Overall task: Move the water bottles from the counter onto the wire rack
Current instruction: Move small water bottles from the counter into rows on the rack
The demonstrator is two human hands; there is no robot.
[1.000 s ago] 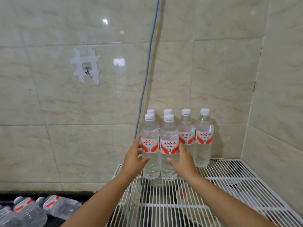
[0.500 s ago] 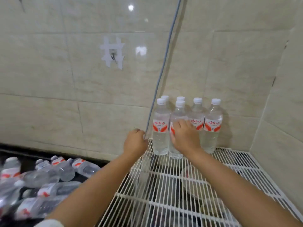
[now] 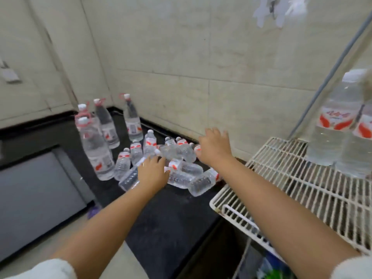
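Observation:
Several small clear water bottles [image 3: 186,168] with red-and-white labels lie in a heap on the black counter [image 3: 171,214]; a few stand upright behind them. My left hand [image 3: 154,171] reaches over the near left side of the heap, fingers extended above a lying bottle [image 3: 128,179], and holds nothing. My right hand [image 3: 214,148] hovers over the heap's right end with fingers spread and empty. The white wire rack [image 3: 291,178] is at the right, and blurred upright bottles [image 3: 332,125] stand at its back.
Several larger bottles [image 3: 96,152] with pink handle rings stand at the counter's back left corner. A grey cable [image 3: 330,71] runs down the tiled wall beside the rack. A grey appliance front [image 3: 36,198] sits lower left.
Both hands left the bottles on the rack and swung left to the heap on the counter. The view turned left with them.

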